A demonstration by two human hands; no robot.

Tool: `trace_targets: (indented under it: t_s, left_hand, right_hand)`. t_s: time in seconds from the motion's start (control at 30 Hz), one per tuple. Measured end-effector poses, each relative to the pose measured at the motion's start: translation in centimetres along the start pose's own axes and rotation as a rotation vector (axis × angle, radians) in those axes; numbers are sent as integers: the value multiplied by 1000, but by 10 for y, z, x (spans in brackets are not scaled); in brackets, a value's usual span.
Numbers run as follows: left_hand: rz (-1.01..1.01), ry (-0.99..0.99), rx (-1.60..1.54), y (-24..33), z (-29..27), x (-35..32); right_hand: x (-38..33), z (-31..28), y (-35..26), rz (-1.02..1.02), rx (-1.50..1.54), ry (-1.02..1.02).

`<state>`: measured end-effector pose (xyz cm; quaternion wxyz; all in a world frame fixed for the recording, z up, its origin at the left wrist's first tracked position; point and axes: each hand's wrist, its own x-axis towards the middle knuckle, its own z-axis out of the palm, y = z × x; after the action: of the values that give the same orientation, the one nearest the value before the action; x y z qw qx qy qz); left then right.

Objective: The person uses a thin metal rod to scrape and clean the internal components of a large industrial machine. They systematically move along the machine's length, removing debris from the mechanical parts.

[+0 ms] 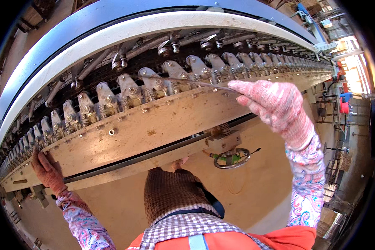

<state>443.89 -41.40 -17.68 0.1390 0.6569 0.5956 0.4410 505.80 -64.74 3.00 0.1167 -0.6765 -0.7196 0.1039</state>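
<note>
My right hand (275, 106), in a pink and white knitted glove, is closed round one end of a thin dark metal rod (210, 85). The rod points left across a row of metal roller brackets (154, 83), its far tip close to one bracket's top; whether they touch I cannot tell. My left hand (48, 171), in a reddish-brown glove, lies with fingers stretched against the long tan metal beam (154, 127) at its left part. Bolts and springs stand beside the brackets along the beam's top edge.
A handwheel (232, 158) sticks out below the beam, near my body. Beyond the brackets runs a white curved rail (162, 21) with a blue panel behind. At the right stand a red and blue object (344, 103) and shelving with stacked material.
</note>
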Motion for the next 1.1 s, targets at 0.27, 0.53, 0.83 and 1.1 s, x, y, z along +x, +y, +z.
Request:
trace_targets:
  t_s: [0.27, 0.53, 0.83, 1.1]
  left_hand:
    - [-75, -6, 22, 9, -2, 0]
    - [464, -53, 353, -41, -6, 13]
    - [-62, -30, -112, -3, -5, 5]
    - [-88, -41, -23, -17, -17, 1]
  right_hand:
    - [-33, -41, 14, 42, -482, 186]
    - [16, -5, 49, 171, -579, -95]
    - [16, -40, 39, 39, -629, -171]
    - [-14, -35, 29, -53, -681, -40]
